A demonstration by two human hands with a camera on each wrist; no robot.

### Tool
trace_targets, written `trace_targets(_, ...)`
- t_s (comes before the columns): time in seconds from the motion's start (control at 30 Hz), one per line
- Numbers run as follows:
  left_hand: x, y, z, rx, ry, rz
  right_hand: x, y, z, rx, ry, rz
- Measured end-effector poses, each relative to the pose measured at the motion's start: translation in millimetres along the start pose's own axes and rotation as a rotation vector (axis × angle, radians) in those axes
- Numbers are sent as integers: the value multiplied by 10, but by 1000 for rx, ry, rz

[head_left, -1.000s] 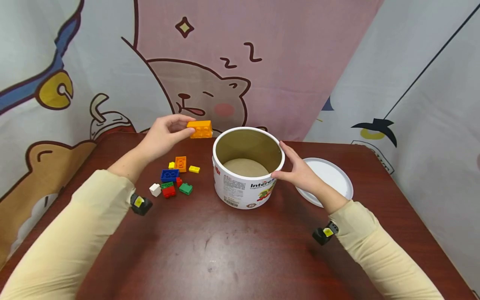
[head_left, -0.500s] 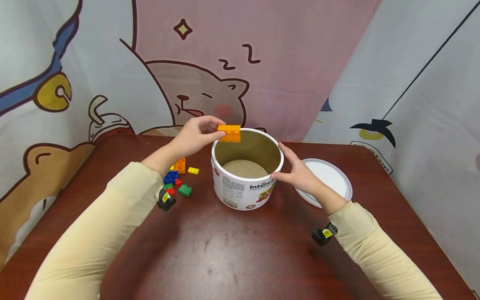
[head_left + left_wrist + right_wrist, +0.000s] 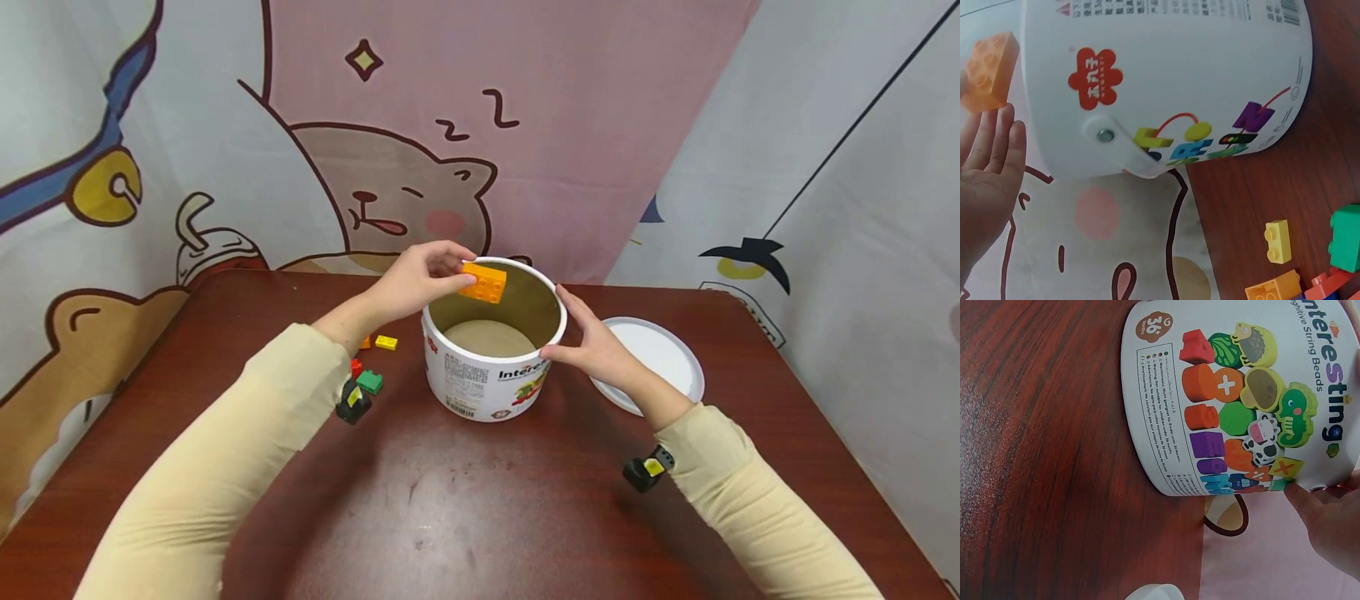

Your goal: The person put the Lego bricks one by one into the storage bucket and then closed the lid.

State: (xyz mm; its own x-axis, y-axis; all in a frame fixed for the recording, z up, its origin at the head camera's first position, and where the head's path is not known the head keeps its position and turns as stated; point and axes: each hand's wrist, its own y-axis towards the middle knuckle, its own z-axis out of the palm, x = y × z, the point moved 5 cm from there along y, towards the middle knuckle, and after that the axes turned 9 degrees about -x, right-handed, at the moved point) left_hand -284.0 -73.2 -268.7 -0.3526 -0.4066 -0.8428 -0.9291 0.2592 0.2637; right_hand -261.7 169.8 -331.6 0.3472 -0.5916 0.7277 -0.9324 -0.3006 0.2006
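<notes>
My left hand (image 3: 429, 279) pinches an orange toy brick (image 3: 485, 284) between thumb and fingers, above the open mouth of a round white bucket (image 3: 468, 385). In the left wrist view the orange brick (image 3: 990, 70) shows its studs, with the fingers below it. The bucket's visible floor is bare. With its thumb at the front of the rim and its fingers along the right side, my right hand (image 3: 600, 342) holds the bucket. The right wrist view shows that thumb (image 3: 1300, 500) against the printed wall (image 3: 1166, 394).
A white round lid (image 3: 660, 354) lies right of the bucket. To the left are a small yellow brick (image 3: 386, 342), a green brick (image 3: 370, 382) and a red brick (image 3: 356, 367); my left forearm covers others. A patterned cloth (image 3: 600, 125) hangs behind the table.
My left hand has carried the orange brick rightward from beside the bucket to over its mouth, tilting it slightly. My right hand has stayed on the rim.
</notes>
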Motion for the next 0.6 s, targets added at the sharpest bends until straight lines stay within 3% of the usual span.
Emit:
trace_targets(0.27,-2,-34,-63,-27,-16,29,1,-5,-5,-3,-8,-2)
trace_targets(0.43,59,-119,-251,-78,15,27,15,4,-4,-3,-6,-9)
trace_targets(0.6,255,-262,-489,-126,43,-31,5,3,1,-4,-11,-1)
